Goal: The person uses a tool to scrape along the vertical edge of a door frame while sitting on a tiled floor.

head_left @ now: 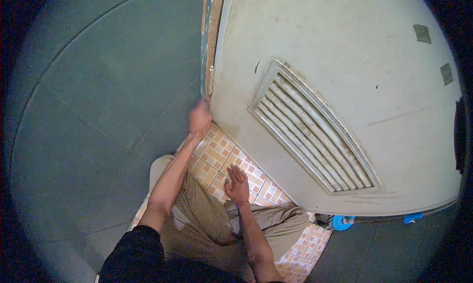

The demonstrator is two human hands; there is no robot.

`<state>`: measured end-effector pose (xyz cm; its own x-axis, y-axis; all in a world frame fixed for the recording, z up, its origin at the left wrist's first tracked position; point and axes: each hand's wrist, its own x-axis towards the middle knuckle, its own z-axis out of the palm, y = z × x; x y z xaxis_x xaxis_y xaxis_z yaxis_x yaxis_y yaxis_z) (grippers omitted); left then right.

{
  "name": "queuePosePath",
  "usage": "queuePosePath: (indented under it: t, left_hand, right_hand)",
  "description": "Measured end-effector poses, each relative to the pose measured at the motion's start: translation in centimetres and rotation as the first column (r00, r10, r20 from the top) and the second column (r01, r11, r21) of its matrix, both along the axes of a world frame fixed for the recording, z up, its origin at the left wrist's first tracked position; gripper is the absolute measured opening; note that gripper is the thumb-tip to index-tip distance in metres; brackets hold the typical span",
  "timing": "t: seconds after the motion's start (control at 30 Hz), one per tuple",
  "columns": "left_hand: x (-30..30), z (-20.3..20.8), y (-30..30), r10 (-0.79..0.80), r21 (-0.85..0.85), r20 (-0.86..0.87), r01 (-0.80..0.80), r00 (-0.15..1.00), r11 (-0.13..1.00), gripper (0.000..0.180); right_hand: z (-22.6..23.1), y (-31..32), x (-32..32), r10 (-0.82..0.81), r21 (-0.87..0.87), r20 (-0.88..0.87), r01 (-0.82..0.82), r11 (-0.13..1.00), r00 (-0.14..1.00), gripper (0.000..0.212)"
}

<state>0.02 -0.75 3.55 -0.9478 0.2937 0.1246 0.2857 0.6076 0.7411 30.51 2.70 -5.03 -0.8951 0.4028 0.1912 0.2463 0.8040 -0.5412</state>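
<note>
Hands apart: left hand (199, 119) closed at door (345, 76) edge, right hand (238, 183) flat on tiled floor (217, 152).

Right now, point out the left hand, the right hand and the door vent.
left hand (199, 119), head view, on the knuckles at the door's edge.
right hand (237, 183), head view, on the back of the hand, flat on the tiled floor.
door vent (311, 133), head view, on the middle slats.

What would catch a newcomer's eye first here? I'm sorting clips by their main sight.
The pale door with its slatted vent fills the upper right. Below it, the right hand lies flat on the orange patterned floor tiles, while the left hand reaches up to the door's edge beside the dark green wall.
</note>
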Motion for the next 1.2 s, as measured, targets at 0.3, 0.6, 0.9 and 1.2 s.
queuePosePath:
  t: [0.3, 0.6, 0.9, 1.2]
  left_hand:
    - [-1.8, -5.8, -1.0, -0.068, -0.168, -0.033, 0.062, 0.997, 0.984, 0.029]
    - [0.3, 1.4, 0.2, 0.045, -0.032, 0.017, -0.044, 0.999, 0.999, 0.027]
    - [-0.7, -4.4, -0.5, -0.020, -0.066, -0.118, 0.012, 0.993, 0.998, 0.027]
    - [1.1, 1.6, -0.3, -0.003, -0.055, -0.098, -0.002, 0.995, 0.998, 0.024]
  right_hand:
    - [0.2, -0.8, -0.8, 0.025, 0.017, -0.017, -0.025, 1.000, 1.000, 0.054]
    - [-0.1, 0.0, 0.1, -0.006, 0.018, -0.004, 0.006, 1.000, 1.000, 0.051]
    - [0.4, -0.4, -0.4, 0.016, -0.004, -0.010, -0.016, 1.000, 1.000, 0.051]
    - [0.1, -0.1, 0.0, -0.001, -0.008, -0.003, 0.001, 1.000, 1.000, 0.050]
